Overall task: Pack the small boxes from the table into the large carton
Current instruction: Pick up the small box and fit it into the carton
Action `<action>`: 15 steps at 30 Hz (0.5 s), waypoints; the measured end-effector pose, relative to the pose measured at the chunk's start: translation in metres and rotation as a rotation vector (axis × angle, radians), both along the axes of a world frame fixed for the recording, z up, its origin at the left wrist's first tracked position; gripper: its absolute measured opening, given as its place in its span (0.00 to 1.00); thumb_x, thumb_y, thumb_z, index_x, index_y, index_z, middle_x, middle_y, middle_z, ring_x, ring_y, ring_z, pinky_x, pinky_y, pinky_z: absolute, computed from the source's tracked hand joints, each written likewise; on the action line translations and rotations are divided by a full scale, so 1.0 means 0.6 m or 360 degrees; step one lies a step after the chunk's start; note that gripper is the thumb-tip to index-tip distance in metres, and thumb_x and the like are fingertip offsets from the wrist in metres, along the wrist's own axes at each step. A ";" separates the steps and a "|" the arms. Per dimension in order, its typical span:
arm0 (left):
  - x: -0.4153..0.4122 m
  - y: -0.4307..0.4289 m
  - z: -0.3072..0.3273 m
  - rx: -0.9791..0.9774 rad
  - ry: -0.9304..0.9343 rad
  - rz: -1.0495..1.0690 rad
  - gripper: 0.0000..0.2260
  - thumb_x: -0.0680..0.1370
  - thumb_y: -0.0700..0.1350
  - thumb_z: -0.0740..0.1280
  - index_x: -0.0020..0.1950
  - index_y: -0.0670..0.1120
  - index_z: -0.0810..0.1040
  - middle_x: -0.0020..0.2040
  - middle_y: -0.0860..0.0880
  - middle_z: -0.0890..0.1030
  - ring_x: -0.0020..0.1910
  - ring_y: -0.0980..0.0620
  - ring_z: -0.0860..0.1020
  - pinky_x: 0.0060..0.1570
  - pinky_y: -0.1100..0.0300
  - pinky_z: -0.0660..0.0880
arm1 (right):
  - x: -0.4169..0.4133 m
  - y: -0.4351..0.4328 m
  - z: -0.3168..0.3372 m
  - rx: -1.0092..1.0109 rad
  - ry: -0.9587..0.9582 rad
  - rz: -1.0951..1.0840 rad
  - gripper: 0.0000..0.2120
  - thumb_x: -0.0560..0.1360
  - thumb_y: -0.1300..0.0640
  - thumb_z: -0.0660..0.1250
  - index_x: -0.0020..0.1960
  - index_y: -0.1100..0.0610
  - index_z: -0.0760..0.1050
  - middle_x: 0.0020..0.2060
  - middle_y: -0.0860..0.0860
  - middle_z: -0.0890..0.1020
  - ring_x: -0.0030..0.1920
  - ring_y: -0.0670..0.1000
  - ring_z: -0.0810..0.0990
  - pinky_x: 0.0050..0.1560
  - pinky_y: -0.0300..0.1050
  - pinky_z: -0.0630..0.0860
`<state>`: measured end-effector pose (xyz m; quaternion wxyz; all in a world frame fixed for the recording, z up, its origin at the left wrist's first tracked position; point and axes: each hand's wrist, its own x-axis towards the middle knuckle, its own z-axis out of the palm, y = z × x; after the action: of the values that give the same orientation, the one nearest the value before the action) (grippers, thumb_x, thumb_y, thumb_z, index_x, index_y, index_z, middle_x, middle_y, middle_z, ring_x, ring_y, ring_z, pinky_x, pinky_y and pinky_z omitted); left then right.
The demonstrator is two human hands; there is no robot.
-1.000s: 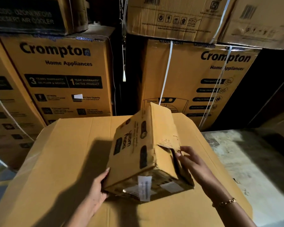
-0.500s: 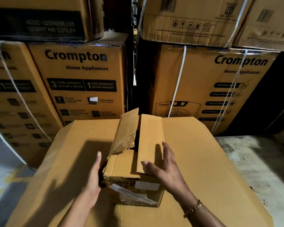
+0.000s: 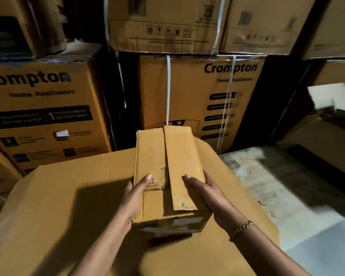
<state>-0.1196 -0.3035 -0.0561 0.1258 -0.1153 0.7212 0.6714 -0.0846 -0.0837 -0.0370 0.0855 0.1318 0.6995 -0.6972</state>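
1. The small box (image 3: 167,156) is clasped between the two hands, directly under the thumbs. Its base is on or just above the broad cardboard surface (image 3: 68,206); I cannot tell whether it is touching.
2. The left hand (image 3: 131,198) grasps the box's left wall, with the left thumb (image 3: 145,181) pressed on the top. The right hand (image 3: 213,200) grasps the right wall, with the right thumb (image 3: 188,180) lying on the other flap. The remaining fingers wrap the sides and are mostly hidden.
3. The two top flaps (image 3: 177,148) are folded down and meet along a seam running away from the thumbs. I can see no tape across it, and the cardboard beside the left thumb is torn.
4. In my judgement the step in hand is gripping a closed small box so it can be carried to the large carton.
5. No open carton shows. The surface beneath the fingers may be a closed carton top or a sheet over the tabletop; I cannot tell which. Beyond the fingertips stand stacked cartons (image 3: 197,100), strapped and printed, and they look like stored stock.
6. The next move calls for keeping both thumbs down so the unsealed flaps stay shut. The box then needs lifting level and lowering flat into the carton once its opening is found.
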 end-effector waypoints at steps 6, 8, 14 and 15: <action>0.016 0.226 0.040 0.0135 0.0215 -0.0206 0.43 0.74 0.65 0.66 0.82 0.53 0.49 0.80 0.45 0.58 0.77 0.41 0.59 0.73 0.40 0.57 | 0.086 0.200 0.041 0.0061 0.0205 -0.0380 0.24 0.73 0.42 0.72 0.66 0.37 0.69 0.56 0.46 0.84 0.51 0.50 0.85 0.40 0.39 0.81; 0.029 0.309 0.059 0.0166 0.0257 -0.0335 0.48 0.70 0.70 0.68 0.82 0.54 0.51 0.79 0.45 0.61 0.76 0.41 0.62 0.72 0.39 0.60 | 0.117 0.277 0.050 0.0045 0.0256 -0.0474 0.24 0.73 0.42 0.73 0.66 0.37 0.70 0.55 0.46 0.85 0.51 0.49 0.86 0.44 0.43 0.83; 0.086 0.576 0.096 0.0272 0.0285 -0.0620 0.53 0.60 0.75 0.71 0.78 0.53 0.62 0.70 0.47 0.75 0.65 0.43 0.75 0.62 0.46 0.73 | 0.234 0.529 0.078 0.0153 0.0398 -0.0727 0.29 0.72 0.40 0.74 0.70 0.38 0.68 0.60 0.45 0.83 0.56 0.48 0.85 0.56 0.50 0.82; 0.099 0.621 0.101 0.0291 0.0290 -0.0673 0.51 0.60 0.76 0.72 0.76 0.53 0.65 0.68 0.49 0.77 0.64 0.45 0.76 0.63 0.47 0.74 | 0.256 0.570 0.086 0.0185 0.0421 -0.0771 0.28 0.73 0.41 0.73 0.70 0.39 0.68 0.59 0.44 0.83 0.55 0.47 0.85 0.53 0.46 0.83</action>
<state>-0.0602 0.0689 0.0044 0.2078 0.1110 0.6739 0.7003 0.0688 0.2582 0.0145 -0.1834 0.2079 0.6914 -0.6672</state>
